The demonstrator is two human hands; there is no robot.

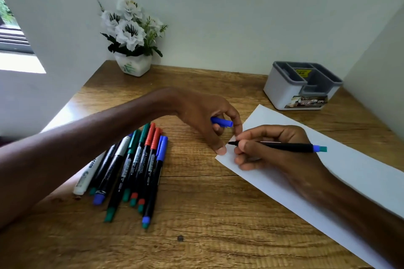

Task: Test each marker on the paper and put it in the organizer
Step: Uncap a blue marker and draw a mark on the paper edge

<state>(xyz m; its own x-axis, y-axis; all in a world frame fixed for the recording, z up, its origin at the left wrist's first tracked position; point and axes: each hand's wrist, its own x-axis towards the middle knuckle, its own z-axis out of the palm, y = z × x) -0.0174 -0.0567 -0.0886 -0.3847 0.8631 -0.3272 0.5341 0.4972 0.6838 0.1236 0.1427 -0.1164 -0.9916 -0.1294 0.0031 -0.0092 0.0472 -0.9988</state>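
Since the right hand (260,148) pinches an uncapped marker (284,146) with its tip at the corner of the paper (349,170), this looks mid-test, left hand (203,116) curled round the blue cap (222,121), thumb pinning the paper. Next I'd guess scribble, recap, then reach over to the organizer (282,91) at the back right. Wooden bench (207,214), white walls (218,17), spare markers (135,166) piled left, flower pot (133,64) in the corner.

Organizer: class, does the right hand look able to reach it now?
Probably yes: only paper and bare desk lie between the right hand and the organizer, though that hand holds a marker.
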